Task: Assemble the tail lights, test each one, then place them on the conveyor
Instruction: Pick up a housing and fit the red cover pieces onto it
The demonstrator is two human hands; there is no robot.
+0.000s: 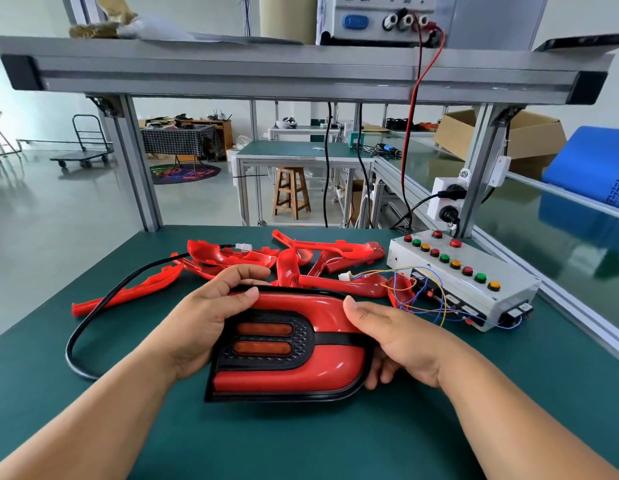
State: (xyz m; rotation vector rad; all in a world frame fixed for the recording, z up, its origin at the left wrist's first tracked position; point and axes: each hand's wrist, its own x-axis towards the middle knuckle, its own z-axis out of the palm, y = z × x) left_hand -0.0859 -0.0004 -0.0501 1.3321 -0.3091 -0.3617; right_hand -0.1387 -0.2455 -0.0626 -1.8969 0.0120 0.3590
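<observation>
Red parts (339, 284) behind light (294, 377); test box (509, 293) rt.

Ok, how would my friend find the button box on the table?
Start at the green table. Look at its right edge, beside the red plastic parts. The button box is the only grey thing there, topped with red, green and yellow buttons.

On my screen the tail light (290, 372) is glossy red with a black rim and a black dimpled panel that holds two orange bars (265, 329). The mat (301, 441) under it is dark green. I see loose shells (232, 256) in the same red, a black cable (76, 329), and a pale grey box (474, 289) whose buttons (445, 258) repeat red, green, orange. Its thin wires (438, 311) are blue, yellow and orange.
</observation>
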